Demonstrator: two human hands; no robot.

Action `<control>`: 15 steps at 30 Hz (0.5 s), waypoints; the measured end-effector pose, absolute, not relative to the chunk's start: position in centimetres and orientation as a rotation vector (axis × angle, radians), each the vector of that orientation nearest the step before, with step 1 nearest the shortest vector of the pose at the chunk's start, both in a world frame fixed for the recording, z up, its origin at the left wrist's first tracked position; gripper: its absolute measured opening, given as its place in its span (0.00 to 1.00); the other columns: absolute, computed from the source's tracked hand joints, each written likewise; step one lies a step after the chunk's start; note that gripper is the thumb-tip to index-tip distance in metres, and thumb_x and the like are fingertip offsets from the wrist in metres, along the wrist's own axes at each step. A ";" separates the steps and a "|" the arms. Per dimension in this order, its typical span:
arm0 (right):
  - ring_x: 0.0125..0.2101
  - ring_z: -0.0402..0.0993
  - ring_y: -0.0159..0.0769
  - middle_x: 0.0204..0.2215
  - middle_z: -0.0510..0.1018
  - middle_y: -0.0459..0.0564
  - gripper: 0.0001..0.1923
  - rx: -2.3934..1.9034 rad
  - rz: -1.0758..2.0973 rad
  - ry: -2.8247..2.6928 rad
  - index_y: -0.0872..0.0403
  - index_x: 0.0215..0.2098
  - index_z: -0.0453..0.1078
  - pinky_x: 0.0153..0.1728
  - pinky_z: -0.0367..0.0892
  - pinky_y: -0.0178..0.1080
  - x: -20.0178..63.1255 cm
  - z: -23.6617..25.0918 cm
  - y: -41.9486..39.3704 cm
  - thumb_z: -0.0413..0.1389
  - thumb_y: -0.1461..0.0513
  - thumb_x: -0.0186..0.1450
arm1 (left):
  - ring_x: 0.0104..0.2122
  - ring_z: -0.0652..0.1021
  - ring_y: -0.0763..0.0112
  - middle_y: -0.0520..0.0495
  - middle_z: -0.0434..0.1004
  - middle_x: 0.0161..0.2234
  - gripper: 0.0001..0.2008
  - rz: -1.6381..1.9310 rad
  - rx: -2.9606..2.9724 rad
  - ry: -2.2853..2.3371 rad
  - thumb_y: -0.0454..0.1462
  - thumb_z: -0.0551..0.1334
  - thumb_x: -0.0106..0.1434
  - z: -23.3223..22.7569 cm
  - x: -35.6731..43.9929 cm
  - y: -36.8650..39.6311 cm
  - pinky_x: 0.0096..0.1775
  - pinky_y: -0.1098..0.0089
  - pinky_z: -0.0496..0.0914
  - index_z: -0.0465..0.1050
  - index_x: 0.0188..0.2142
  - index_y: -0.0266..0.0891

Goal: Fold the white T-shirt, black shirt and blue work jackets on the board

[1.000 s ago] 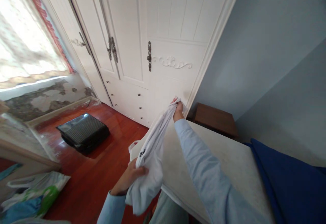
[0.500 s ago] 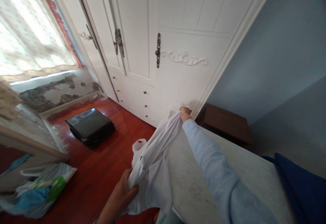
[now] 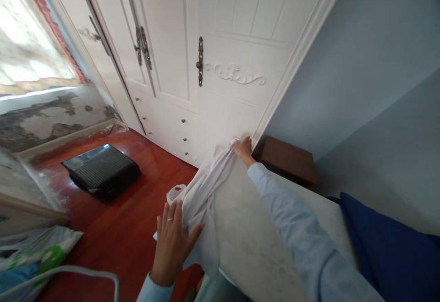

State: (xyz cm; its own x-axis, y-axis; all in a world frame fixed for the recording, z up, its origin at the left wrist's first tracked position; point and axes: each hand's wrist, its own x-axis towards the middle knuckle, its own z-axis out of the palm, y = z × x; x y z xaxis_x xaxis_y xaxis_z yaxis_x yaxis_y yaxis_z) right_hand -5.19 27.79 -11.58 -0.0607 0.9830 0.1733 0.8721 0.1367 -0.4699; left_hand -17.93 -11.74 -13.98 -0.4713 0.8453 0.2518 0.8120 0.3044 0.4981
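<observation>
A white cloth (image 3: pixel 206 187), bunched in long folds, lies along the left edge of a pale marbled tabletop (image 3: pixel 254 233), and its near end hangs over the side. At the table's far corner, my right hand (image 3: pixel 244 148) is closed on the cloth's far end, close to the wardrobe. My left hand (image 3: pixel 173 242), with a ring on one finger, is open with fingers spread at the cloth's near end. Whether its palm touches the fabric I cannot tell.
A white wardrobe (image 3: pixel 233 105) stands right behind the table. On the red floor (image 3: pixel 154 169) sits a black ribbed appliance (image 3: pixel 103 169). A plastic bag (image 3: pixel 51 251) is at lower left. A brown cabinet (image 3: pixel 288 160) and dark blue fabric (image 3: pixel 385 242) are on the right.
My left hand has let go of the cloth and opened, its fingers now spread. My right hand still grips the far end. The view has shifted somewhat to the right.
</observation>
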 end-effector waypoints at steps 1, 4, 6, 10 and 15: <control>0.63 0.58 0.54 0.64 0.59 0.74 0.40 -1.739 0.274 -2.052 0.70 0.66 0.52 0.60 0.59 0.48 -5.0 -11.1 27.2 0.57 0.55 0.63 | 0.68 0.52 0.39 0.30 0.61 0.65 0.42 0.900 1.592 2.550 0.59 0.57 0.63 -13.9 -17.5 -11.5 0.62 0.33 0.53 0.54 0.67 0.34; 0.64 0.56 0.46 0.64 0.63 0.63 0.25 -1.502 0.126 -2.396 0.60 0.60 0.65 0.62 0.54 0.45 -5.6 -9.6 25.5 0.50 0.59 0.67 | 0.69 0.52 0.40 0.29 0.59 0.66 0.43 0.891 1.691 2.606 0.58 0.58 0.63 -13.2 -16.5 -10.8 0.62 0.36 0.53 0.52 0.67 0.34; 0.64 0.57 0.42 0.64 0.65 0.58 0.22 -1.348 0.091 -2.609 0.55 0.59 0.68 0.63 0.52 0.44 -7.0 -9.0 24.6 0.47 0.60 0.69 | 0.68 0.56 0.42 0.30 0.62 0.65 0.40 0.803 1.796 2.552 0.56 0.59 0.63 -12.8 -16.3 -10.2 0.63 0.40 0.55 0.57 0.65 0.34; 0.59 0.67 0.41 0.58 0.73 0.56 0.22 -1.276 0.105 -2.799 0.52 0.59 0.68 0.58 0.58 0.42 -10.0 -9.2 23.8 0.52 0.59 0.68 | 0.64 0.65 0.47 0.33 0.68 0.62 0.29 0.609 1.876 2.499 0.48 0.60 0.65 -12.6 -16.2 -9.1 0.62 0.43 0.58 0.64 0.61 0.36; 0.49 0.76 0.44 0.46 0.80 0.63 0.17 -1.480 0.115 -2.785 0.60 0.47 0.76 0.48 0.66 0.40 -11.1 -9.9 24.9 0.46 0.64 0.70 | 0.63 0.67 0.51 0.36 0.68 0.62 0.26 0.615 2.000 2.455 0.46 0.59 0.66 -13.2 -16.9 -8.9 0.61 0.48 0.63 0.66 0.60 0.38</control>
State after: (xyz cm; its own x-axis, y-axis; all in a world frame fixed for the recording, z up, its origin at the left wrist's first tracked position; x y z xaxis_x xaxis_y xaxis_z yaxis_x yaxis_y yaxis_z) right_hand -11.08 24.94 -9.89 -0.5604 0.8269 -0.0467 0.8280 0.5578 -0.0574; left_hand -16.85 -8.93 -13.24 -0.2292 0.9260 0.2999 0.9581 0.1601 0.2376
